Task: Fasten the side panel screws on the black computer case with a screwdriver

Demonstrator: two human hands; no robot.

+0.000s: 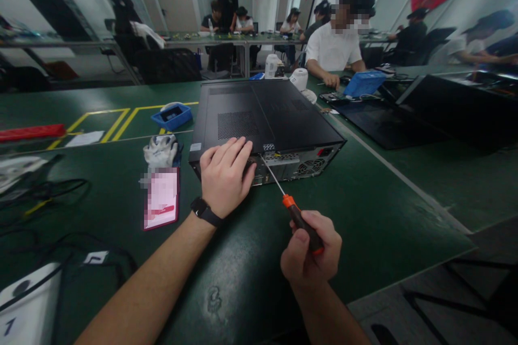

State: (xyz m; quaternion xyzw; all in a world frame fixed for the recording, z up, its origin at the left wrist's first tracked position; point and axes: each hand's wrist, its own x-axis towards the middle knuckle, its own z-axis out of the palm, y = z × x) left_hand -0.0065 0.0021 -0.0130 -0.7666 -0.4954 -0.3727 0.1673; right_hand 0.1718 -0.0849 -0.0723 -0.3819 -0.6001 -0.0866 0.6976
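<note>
A black desktop computer case (pixel 238 113) lies flat on the green table, its rear panel with ports and a fan grille turned toward me. My left hand (pixel 226 172) is closed over the near edge of the case, fingers laid on its top and thumb against the rear panel. In my right hand (pixel 313 248) is a screwdriver (pixel 301 221) with a dark and orange handle, gripped in wrapped fingers. Its thin shaft slants up to the left, and the tip meets the upper rear edge of the case, right beside my left thumb.
Left of the case are white gloves (pixel 161 150), a pink-screened phone (pixel 162 199) and a blue tray (pixel 172 117). Black cables (pixel 44 188) spread across the left side. Beyond, a co-worker (pixel 335 43) sits near a blue bin (pixel 364 84) and a black panel (pixel 399 121).
</note>
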